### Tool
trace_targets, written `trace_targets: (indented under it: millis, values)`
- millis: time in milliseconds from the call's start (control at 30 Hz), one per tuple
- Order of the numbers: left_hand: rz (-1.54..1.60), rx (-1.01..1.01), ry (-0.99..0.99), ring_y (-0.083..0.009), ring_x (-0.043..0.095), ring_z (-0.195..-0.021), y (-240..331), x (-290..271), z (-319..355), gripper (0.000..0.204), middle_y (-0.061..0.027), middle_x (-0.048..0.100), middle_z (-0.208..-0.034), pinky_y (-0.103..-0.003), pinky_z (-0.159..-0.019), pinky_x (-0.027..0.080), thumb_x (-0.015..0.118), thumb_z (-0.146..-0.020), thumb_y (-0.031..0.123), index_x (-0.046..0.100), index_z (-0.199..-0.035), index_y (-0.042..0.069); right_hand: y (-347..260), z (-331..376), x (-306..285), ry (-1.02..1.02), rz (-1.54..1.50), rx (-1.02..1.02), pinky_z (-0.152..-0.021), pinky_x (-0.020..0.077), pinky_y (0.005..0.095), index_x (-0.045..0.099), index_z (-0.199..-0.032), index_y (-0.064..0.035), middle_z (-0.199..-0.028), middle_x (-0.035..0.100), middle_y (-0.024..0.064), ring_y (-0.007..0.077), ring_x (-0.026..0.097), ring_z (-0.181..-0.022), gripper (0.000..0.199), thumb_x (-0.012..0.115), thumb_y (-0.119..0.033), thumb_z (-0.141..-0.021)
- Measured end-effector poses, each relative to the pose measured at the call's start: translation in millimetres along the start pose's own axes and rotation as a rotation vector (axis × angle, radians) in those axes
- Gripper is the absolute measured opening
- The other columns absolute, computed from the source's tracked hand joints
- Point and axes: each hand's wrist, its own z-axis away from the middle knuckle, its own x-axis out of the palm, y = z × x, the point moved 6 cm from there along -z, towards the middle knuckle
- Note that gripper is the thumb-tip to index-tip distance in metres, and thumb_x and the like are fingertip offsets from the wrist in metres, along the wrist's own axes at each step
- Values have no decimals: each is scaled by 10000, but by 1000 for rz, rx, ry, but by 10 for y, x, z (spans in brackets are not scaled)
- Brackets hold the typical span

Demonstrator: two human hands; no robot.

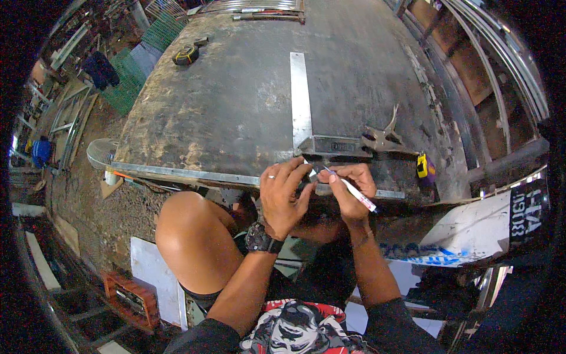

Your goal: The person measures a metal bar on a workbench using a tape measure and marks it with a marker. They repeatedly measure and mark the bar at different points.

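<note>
Seated worker marking a metal strip (pixel 188 174) that lies along the near edge of a dark, scuffed steel worktop (pixel 236 100). The right hand (pixel 352 192) pinches a white marker pen (pixel 354 190) between thumb and fingers, its tip at the strip where a steel square (pixel 302 106) meets it; the left hand (pixel 283 197), fingers curled and pressed down, steadies the strip just left of the tip. The strip looks stiff, light and smooth with thin edges, so it is best held flat from above, near the mark. The pen is light and slender, best gripped low on its barrel. Locking pliers (pixel 383 137) sit on the square's right end. A yellow tape measure (pixel 422 166) lies at the near right, a second tape measure (pixel 186 56) at the far left. A white board (pixel 466 233) with blue lettering leans below the right edge, beside a black sign (pixel 526 215) with white characters.
</note>
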Motion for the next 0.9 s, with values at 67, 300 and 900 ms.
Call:
trace_targets:
  millis: [67,300,900]
  values:
    - [0,17,-8,-312,627,-1136,4,0,6,391,-85,690,-1258,-473,-1020,429,795,-823,157,705,-1199,100,-7,52,-17,61,40,-43,-804,616,335,540,-990,-2,-891,726,163,215,750,-832,123,650,45,-962]
    - [-15,23,-28,-315,627,-1140,21,-2,16,379,-83,696,-1268,-463,-1031,427,799,-826,157,712,-1191,100,-53,119,36,19,347,-224,-589,521,323,569,-912,-51,-746,655,72,151,637,-628,191,758,-66,-930]
    - [-25,7,-47,-326,626,-1181,40,-9,20,402,-107,700,-1292,-456,-1053,422,794,-817,116,713,-1211,91,-79,115,78,25,448,-285,-547,475,281,553,-835,-55,-684,645,52,90,585,-597,216,745,16,-904]
